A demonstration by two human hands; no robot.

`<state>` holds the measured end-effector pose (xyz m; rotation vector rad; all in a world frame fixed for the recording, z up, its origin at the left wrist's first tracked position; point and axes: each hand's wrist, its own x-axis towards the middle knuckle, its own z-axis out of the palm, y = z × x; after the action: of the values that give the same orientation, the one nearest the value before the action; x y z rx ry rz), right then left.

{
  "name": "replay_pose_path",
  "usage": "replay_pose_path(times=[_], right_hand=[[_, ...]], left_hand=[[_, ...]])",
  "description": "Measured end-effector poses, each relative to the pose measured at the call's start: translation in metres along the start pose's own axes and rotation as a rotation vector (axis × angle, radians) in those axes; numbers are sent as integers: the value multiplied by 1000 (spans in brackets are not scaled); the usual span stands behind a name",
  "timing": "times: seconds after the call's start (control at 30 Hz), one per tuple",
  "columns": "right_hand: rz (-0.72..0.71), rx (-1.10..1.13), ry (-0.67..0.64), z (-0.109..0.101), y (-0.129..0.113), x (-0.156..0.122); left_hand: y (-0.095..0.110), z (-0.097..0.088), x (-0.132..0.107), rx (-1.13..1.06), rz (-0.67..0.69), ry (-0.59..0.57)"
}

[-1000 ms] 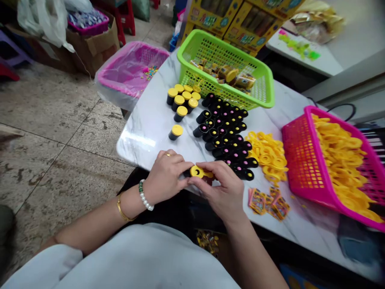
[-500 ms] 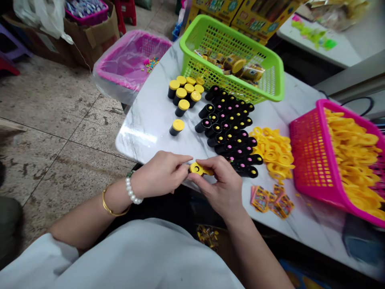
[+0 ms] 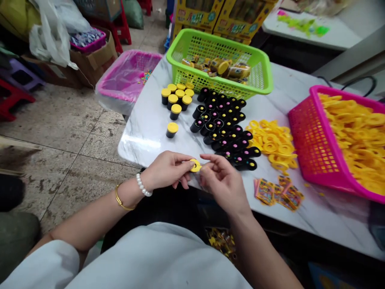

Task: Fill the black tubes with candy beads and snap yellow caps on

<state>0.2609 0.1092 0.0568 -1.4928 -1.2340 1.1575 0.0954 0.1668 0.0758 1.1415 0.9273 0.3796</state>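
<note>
Close to the table's near edge, my left hand (image 3: 168, 170) pinches a yellow plastic ring piece (image 3: 195, 165) between thumb and fingers. A dark curved mark shows at the ring's middle. My right hand (image 3: 221, 176) has its thumb and curled fingers at the piece's right end, index finger raised above; the fingers hide that end. Beyond the hands lie several black tubes (image 3: 224, 143) on their sides, with pink and yellow balls showing in their mouths. Left of them stand several black tubs with yellow lids (image 3: 172, 129), upright. Loose yellow rings (image 3: 272, 142) are heaped to the right.
A green basket (image 3: 221, 82) of wrapped packs stands at the back of the white table (image 3: 141, 140). A pink basket (image 3: 315, 148) full of yellow pieces is on the right, near small printed cards (image 3: 278, 193). Off the left edge sits a plastic-lined pink bin (image 3: 120, 82).
My left hand has taken hold of the yellow piece, which was mainly in my right hand. My right hand's grip has shifted to its right end. The camera view has shifted slightly.
</note>
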Motion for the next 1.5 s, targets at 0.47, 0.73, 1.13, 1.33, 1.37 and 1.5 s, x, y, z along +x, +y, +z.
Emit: replay_pose_path(times=[0.47, 0.73, 1.13, 1.33, 1.37, 1.5], right_hand=[[249, 244, -90, 10, -6, 4], [175, 335, 13, 9, 3, -7], [336, 283, -127, 4, -10, 8], [307, 134, -150, 13, -16, 9], [281, 125, -137, 15, -15, 6], [81, 2, -32, -2, -17, -3]], left_hand=[[-7, 4, -4, -187, -11, -40], [-28, 11, -12, 498, 435, 281], [-23, -5, -5, 772, 566, 123], [-21, 2, -8, 752, 565, 182], [-20, 2, -9, 752, 572, 182], [-14, -6, 0, 816, 610, 270]])
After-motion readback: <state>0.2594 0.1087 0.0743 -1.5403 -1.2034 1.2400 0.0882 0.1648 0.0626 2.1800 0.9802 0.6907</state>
